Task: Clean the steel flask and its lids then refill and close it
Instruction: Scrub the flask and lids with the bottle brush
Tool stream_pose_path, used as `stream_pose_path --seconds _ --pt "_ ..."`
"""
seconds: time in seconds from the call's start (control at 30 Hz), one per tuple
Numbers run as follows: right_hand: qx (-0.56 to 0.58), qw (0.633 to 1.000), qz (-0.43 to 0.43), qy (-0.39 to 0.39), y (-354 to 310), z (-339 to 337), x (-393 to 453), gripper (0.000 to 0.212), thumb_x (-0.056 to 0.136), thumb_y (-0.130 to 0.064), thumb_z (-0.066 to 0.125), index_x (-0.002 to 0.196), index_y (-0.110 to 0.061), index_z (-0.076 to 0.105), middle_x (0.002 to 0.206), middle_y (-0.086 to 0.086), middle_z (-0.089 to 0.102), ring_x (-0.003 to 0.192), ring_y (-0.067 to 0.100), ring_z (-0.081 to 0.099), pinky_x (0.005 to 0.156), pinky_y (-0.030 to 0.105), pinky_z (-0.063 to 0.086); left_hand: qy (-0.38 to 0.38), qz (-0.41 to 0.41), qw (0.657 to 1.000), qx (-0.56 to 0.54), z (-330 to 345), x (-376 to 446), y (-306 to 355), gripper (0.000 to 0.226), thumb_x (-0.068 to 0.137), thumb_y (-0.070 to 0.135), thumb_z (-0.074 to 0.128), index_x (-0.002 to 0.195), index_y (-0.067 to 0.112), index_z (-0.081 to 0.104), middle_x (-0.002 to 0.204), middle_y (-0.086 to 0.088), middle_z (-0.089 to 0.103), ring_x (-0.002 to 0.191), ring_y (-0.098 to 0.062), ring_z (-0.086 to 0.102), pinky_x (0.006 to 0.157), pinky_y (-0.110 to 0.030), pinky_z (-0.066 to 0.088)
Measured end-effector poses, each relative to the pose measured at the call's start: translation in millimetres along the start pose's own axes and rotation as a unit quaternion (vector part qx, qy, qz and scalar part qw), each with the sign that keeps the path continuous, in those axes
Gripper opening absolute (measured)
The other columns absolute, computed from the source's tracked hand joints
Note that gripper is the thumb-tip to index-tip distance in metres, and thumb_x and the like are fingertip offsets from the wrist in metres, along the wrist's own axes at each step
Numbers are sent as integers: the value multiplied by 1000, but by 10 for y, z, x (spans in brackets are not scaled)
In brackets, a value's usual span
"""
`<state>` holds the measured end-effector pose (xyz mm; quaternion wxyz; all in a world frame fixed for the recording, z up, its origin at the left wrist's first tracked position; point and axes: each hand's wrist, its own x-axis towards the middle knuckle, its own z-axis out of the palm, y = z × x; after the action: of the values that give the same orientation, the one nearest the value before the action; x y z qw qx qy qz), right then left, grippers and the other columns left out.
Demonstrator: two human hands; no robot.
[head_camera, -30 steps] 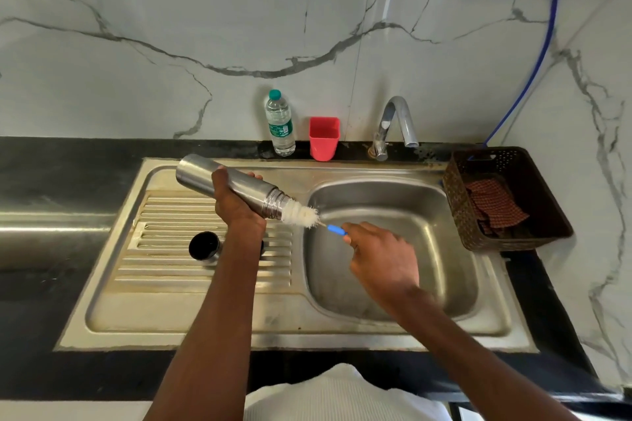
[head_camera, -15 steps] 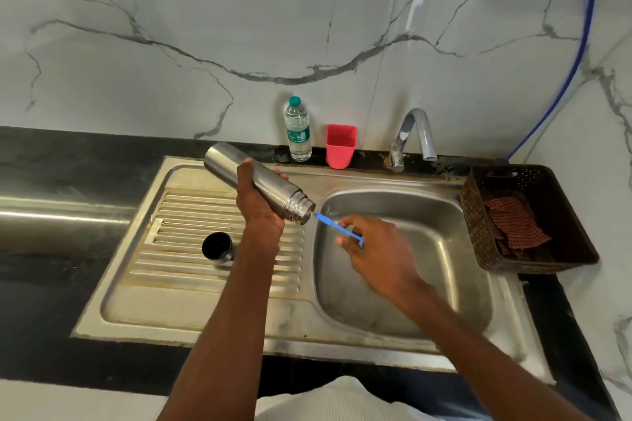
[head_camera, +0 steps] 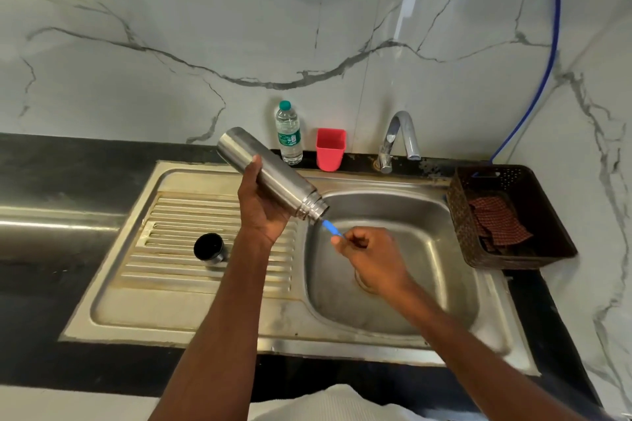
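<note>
My left hand (head_camera: 261,212) grips the steel flask (head_camera: 273,174) around its middle, tilted with the open mouth pointing down and right over the sink basin (head_camera: 427,249). My right hand (head_camera: 372,258) pinches the blue handle of a bottle brush (head_camera: 331,228). The brush head is hidden inside the flask; only a short piece of handle shows below the mouth. A dark lid (head_camera: 209,248) stands on the ribbed drainboard (head_camera: 178,232), left of my left forearm.
A water bottle (head_camera: 289,133) and a red cup (head_camera: 330,149) stand at the back wall, with the tap (head_camera: 398,138) to their right. A brown basket (head_camera: 506,215) holding a checked cloth sits right of the basin. A blue hose runs up the wall.
The white bristles went from outside the flask mouth to deep inside it. My right hand moved closer to the mouth, and the flask tilted more steeply downward.
</note>
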<state>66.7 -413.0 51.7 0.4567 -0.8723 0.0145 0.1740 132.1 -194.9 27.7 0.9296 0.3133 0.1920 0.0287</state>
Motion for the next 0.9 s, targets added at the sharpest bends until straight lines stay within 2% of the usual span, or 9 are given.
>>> stream_pose_path --seconds 0.13,0.23,0.37,0.5,0.53,0.6,0.67,0.77,0.9 --pt "-377 878 -188 228 95 31 -149 9 97 -32 68 99 -25 74 95 -5 63 83 25 64 57 37 49 64 -53 997 6 32 -83 77 63 83 37 82 137 14 59 123 -16 71 114 -36 68 93 -58 57" --pt "-383 857 -194 285 150 133 -105 13 83 -16 84 94 -19 78 93 -3 61 83 25 61 48 36 51 184 -78 979 -31 181 -88 46 64 75 39 87 128 16 60 117 -15 72 108 -38 69 99 -61 54" --pt "-321 852 -261 322 138 168 -1 20 78 -5 84 93 -17 77 82 -3 63 79 26 57 45 27 35 288 -15 956 -61 306 -77 -41 55 73 42 87 114 13 64 100 -9 75 86 -31 73 71 -41 60" --pt "-30 993 -26 111 -129 202 -49 10 93 -24 71 87 -23 80 57 -9 59 57 13 55 53 26 38 169 57 983 -46 243 -58 1 57 76 45 80 115 7 64 96 -14 71 78 -28 71 67 -37 60" --pt "106 991 78 2 -163 180 -59 15 95 -24 67 86 -21 79 53 -10 52 48 9 47 49 24 36 116 62 991 -30 196 -48 20 62 77 47 77 120 5 61 93 -14 69 77 -28 70 68 -37 60" --pt "340 891 221 -204 -173 87 -70 19 98 -22 60 86 -14 72 53 -7 40 39 6 28 38 20 24 25 42 999 -8 124 -30 69 63 85 51 72 126 6 56 92 -14 67 79 -29 68 73 -39 59" --pt "375 867 220 -241 -137 41 -62 21 99 -23 57 90 -11 72 57 -3 39 38 5 25 37 19 20 -9 23 1000 14 79 -1 107 65 88 53 72 130 6 56 96 -13 67 86 -30 68 83 -43 59" --pt "52 996 65 -19 -102 125 -124 23 103 -28 58 95 -17 77 63 1 61 45 14 50 46 26 38 12 -11 1000 24 33 25 100 76 84 53 78 142 10 55 107 -13 70 101 -32 69 93 -52 58" --pt "-323 910 -128 226 -88 291 -199 6 95 -23 69 98 -21 73 98 -3 63 82 28 64 57 37 45 74 -100 992 -11 153 9 45 79 78 56 84 136 10 56 119 -17 70 109 -38 69 97 -59 55"
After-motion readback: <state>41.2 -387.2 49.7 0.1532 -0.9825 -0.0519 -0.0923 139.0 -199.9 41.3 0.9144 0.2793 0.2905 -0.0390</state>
